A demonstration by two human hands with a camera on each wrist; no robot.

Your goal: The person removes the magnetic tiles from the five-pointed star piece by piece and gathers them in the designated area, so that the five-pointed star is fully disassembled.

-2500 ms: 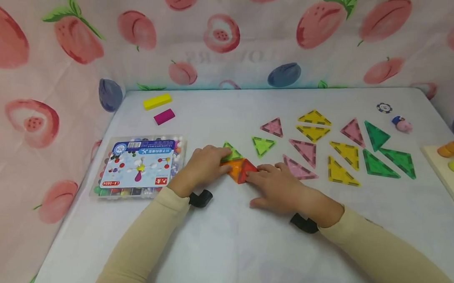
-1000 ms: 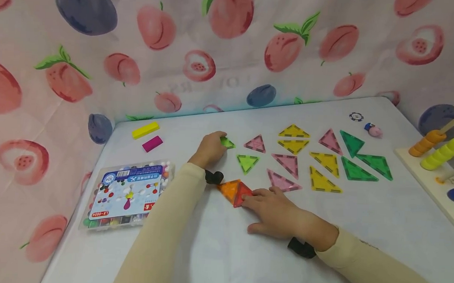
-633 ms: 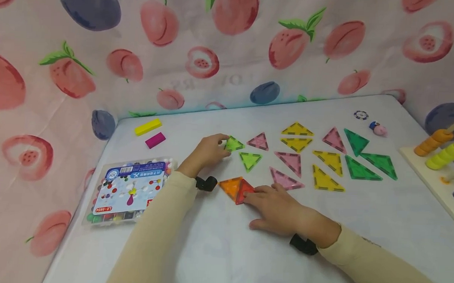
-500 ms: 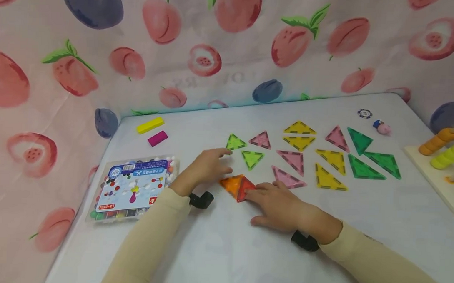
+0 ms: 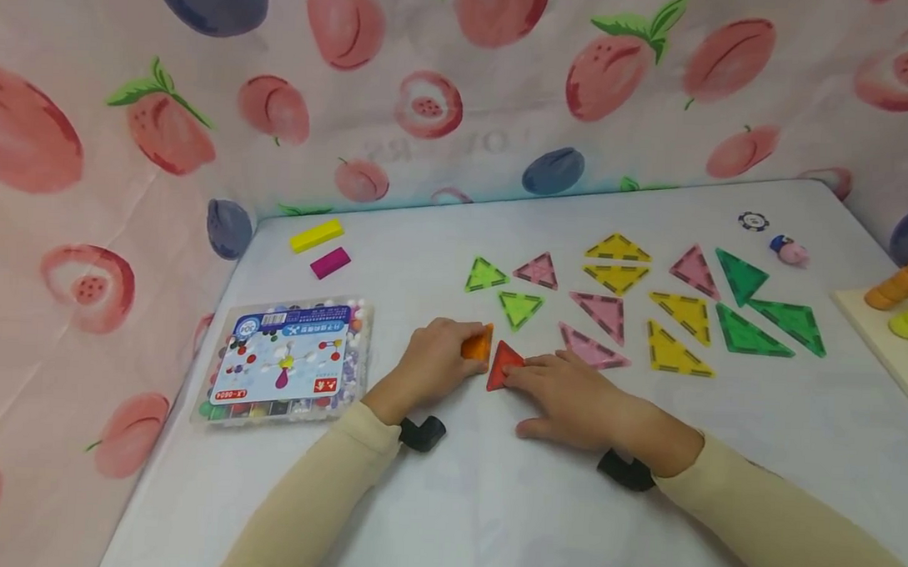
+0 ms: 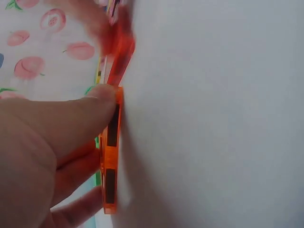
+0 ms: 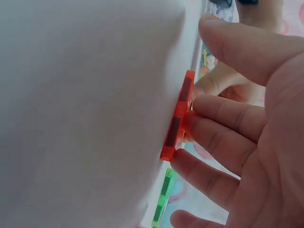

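My left hand (image 5: pixel 438 360) pinches an orange triangular magnetic tile (image 5: pixel 478 346) between thumb and fingers. In the left wrist view the thumb presses on the top of that orange tile (image 6: pixel 112 152), which lies close over the white table. Just to its right, a red triangular magnetic tile (image 5: pixel 502 367) lies flat, a narrow gap apart from the orange one. Fingertips of my right hand (image 5: pixel 573 400) rest on the red tile, its thumb held away to the side. Seen from the right wrist, the fingers touch the red tile (image 7: pixel 178 121) without curling round it.
Behind the hands lie two light green triangles (image 5: pixel 521 308) and several pink, yellow (image 5: pixel 677 351) and dark green tiles (image 5: pixel 753 331). A clear box of beads (image 5: pixel 286 361) stands left, two coloured blocks (image 5: pixel 316 235) behind it. A wooden bead rack (image 5: pixel 873 331) stands right.
My left hand carried a light green tile from beside the orange one to the back, let it go beside the other green tile, came back and took hold of the orange tile, parting it from the red.
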